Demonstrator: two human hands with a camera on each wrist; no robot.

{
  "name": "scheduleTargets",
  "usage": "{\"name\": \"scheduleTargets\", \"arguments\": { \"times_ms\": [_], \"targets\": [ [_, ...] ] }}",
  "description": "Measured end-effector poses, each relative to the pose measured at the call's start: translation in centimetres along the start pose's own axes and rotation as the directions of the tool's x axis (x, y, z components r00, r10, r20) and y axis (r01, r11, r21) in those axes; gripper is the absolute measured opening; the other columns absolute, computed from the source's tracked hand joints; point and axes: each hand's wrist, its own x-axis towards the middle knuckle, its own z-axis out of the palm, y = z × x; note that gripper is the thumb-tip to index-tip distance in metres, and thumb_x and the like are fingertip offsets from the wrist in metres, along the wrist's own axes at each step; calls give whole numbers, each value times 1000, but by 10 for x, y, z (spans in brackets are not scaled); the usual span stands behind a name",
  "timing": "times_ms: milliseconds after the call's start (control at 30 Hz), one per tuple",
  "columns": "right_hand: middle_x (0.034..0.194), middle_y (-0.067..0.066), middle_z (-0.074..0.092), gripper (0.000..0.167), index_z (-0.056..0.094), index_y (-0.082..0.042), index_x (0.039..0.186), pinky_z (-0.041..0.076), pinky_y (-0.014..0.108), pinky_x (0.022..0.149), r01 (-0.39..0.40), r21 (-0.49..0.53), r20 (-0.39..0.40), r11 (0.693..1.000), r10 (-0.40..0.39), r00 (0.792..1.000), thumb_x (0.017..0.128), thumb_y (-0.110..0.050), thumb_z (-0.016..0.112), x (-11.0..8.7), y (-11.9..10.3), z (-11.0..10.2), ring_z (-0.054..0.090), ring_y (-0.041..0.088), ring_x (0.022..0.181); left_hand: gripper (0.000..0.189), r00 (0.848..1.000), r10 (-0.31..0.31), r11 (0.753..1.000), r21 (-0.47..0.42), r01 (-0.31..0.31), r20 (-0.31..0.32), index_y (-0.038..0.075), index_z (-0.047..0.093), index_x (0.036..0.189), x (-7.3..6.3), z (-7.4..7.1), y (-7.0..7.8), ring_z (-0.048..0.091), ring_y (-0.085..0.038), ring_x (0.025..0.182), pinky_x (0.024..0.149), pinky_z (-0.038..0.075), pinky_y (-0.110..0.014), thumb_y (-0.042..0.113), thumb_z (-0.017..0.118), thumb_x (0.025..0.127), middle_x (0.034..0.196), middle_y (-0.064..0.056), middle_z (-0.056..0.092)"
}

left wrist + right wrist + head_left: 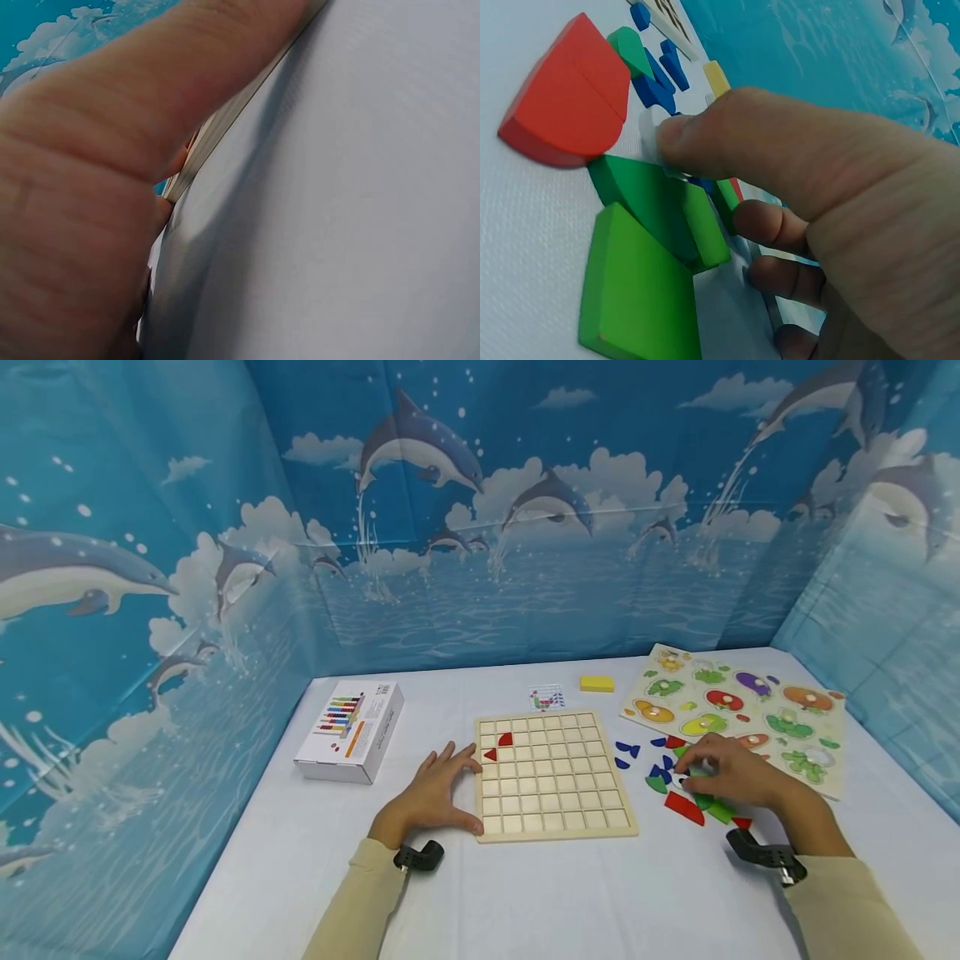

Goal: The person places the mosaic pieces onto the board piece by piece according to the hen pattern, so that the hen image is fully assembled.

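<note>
A wooden grid board (555, 838) lies flat, with a red quarter-round piece (506, 739) and a small red triangle (491, 754) in its upper left cells. My left hand (435, 793) is spread along its left side, thumb by the near corner and fingertips higher up; in the left wrist view the thumb (187, 82) covers part of the board's edge (217, 135). Over the loose pieces at right, my right hand (731, 774) pinches a small white piece (651, 131). Its thumb overlaps that piece, and the index fingertip is hidden in the right wrist view.
Around the right hand lie a large red piece (684, 808), green pieces (722, 812) and several blue ones (622, 763). Behind them is a vegetable puzzle board (750, 693). A yellow block (597, 683), a pattern card (547, 697) and a white box (330, 770) lie farther back.
</note>
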Motion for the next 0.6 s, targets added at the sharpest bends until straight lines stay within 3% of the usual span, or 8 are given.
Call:
{"name": "scheduleTargets", "arguments": {
  "times_ms": [233, 467, 600],
  "targets": [
    [110, 6, 60, 21, 75, -24, 102, 51, 59, 86, -16, 0, -10, 1000, 16, 1000, 83, -23, 84, 0, 0, 1, 52, 33, 109, 89, 1000, 0, 1000, -6, 0, 0, 29, 52, 131, 0, 1, -1, 6, -27, 154, 122, 1, -47, 68, 88, 59, 166, 5, 22],
    [105, 5, 58, 23, 73, -23, 98, 50, 40, 77, -29, -31, -11, 999, 29, 1000, 81, -28, 86, 2, 0, 2, 51, 29, 103, 89, 1000, 7, 1000, 3, -7, -5, 31, 52, 130, 1, 1, -3, 6, -27, 154, 122, 2, -47, 70, 87, 58, 166, 6, 22],
    [103, 5, 57, 30, 69, -19, 97, 51, 37, 75, -53, -22, 9, 998, 54, 999, 80, -36, 87, 3, 0, 3, 52, 28, 99, 89, 1000, 8, 1000, -1, -8, -7, 30, 52, 130, 1, 1, -3, 6, -27, 154, 122, 2, -47, 70, 87, 58, 166, 6, 23]
  ]
}}
